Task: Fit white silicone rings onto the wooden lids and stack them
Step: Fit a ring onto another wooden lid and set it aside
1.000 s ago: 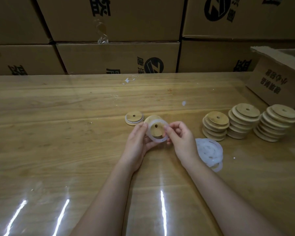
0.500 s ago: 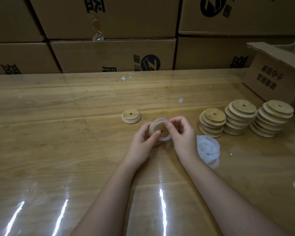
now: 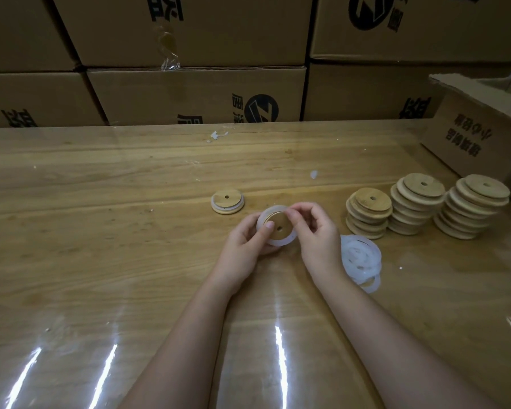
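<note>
From the head view, we see both hands meet over the desk (image 3: 101,231), right in the middle. The left hand (image 3: 245,246) holds one wooden lid (image 3: 279,227), with its fingers (image 3: 267,228) curled round the edge and the thumb lying on the flat face. The right hand (image 3: 316,234) pinches the white ring (image 3: 267,212) at the top edge of the lid. The ring sits partly round the lid, and we cannot tell if it is all the way on.

We think the lid is light and stiff. It will not bend, so it is good to hold by its rim. The ring looks soft and stretchy. It may snap back or slip off, so we would pull it a little at a time, working round the edge.

Just behind the hands, to the left, one finished lid (image 3: 227,201) lies flat on the desk with a ring on it. That looks like the start of the stack. A pile of loose rings (image 3: 360,258) lies just beside the right wrist. Three stacks of bare lids (image 3: 416,203) stand to the right, near an open box (image 3: 481,131). Big cardboard boxes (image 3: 195,95) line the back.
</note>
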`<state>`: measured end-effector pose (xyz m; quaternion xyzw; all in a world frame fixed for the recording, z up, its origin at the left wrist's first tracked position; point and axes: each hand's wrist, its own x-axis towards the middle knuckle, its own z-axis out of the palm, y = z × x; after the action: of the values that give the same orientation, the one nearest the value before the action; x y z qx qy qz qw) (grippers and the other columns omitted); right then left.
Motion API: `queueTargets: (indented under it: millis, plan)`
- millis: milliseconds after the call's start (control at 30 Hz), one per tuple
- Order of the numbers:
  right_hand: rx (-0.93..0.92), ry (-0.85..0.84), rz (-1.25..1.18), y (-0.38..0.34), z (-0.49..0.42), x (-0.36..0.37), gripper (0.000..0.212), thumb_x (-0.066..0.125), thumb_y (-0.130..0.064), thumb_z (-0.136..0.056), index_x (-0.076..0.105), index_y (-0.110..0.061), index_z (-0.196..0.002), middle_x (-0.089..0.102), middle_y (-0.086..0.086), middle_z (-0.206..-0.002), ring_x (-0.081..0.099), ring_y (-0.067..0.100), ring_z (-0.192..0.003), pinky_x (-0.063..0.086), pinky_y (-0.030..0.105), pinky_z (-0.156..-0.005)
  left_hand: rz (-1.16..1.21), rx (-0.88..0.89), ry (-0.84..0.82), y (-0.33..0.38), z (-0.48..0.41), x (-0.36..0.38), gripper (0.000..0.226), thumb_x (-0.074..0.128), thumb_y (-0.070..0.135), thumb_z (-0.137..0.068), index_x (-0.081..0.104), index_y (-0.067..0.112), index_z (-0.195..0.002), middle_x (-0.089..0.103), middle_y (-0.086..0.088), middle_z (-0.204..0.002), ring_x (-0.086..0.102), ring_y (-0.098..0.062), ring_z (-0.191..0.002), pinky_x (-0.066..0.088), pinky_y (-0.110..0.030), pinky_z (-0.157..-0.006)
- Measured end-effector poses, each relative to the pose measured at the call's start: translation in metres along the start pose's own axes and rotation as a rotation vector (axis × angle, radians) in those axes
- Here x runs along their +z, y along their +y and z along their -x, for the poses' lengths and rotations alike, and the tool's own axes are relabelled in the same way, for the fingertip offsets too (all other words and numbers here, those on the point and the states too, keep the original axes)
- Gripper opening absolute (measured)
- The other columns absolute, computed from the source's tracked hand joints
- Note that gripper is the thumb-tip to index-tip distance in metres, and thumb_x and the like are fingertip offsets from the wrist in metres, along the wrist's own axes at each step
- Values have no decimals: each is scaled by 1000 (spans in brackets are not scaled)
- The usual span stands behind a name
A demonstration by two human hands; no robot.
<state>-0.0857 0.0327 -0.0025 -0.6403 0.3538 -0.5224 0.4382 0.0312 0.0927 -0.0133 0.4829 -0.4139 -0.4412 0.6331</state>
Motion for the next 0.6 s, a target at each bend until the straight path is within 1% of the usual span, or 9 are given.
queueTargets:
  millis: [167, 267, 367, 433, 533, 600]
  plan:
    - [6, 4, -2, 1, -1, -3, 17, 63, -15, -89, 61, -30, -81, 65, -1, -84, 58, 21, -80, 46, 23, -70, -2, 7, -40, 5, 1, -1, 25, 55, 24, -89, 64, 24, -113, 69, 4, -107, 64, -13, -102, 56, -31, -84]
    - [34, 1, -25, 3, -1, -3, 18, 62, -16, -89, 61, -31, -80, 64, -5, -82, 57, 15, -79, 46, 20, -70, -26, -2, -18, 5, 1, -2, 26, 54, 20, -92, 63, 23, -117, 68, 3, -110, 64, -14, -104, 55, -34, -85]
    - [66, -13, -39, 3, -1, -3, 16, 61, -19, -90, 62, -31, -80, 63, -9, -79, 55, 8, -75, 45, 17, -68, -30, -2, 7, 5, 1, -2, 25, 51, 17, -94, 61, 22, -117, 69, 4, -108, 64, -13, -102, 54, -37, -85]
    - [74, -21, -39, 3, -1, -2, 15, 60, -19, -90, 61, -31, -80, 63, -8, -79, 55, 9, -76, 45, 19, -68, -38, 13, 14, 6, 1, -1, 23, 50, 15, -95, 62, 23, -114, 69, 7, -105, 64, -12, -100, 54, -37, -85]
    - [53, -27, -26, 1, 0, -1, 16, 59, -17, -91, 61, -29, -81, 64, -2, -83, 58, 17, -80, 47, 28, -73, -31, 29, 36, 6, 0, 0, 23, 49, 12, -96, 62, 23, -111, 70, 7, -101, 64, -11, -97, 55, -36, -84]
    - [44, -27, -27, 0, 1, -1, 15, 58, -15, -91, 61, -25, -81, 64, 2, -85, 59, 22, -84, 48, 32, -76, -17, 35, 56, 5, 0, 0, 24, 48, 9, -96, 62, 22, -111, 70, 9, -99, 64, -8, -95, 57, -31, -80]
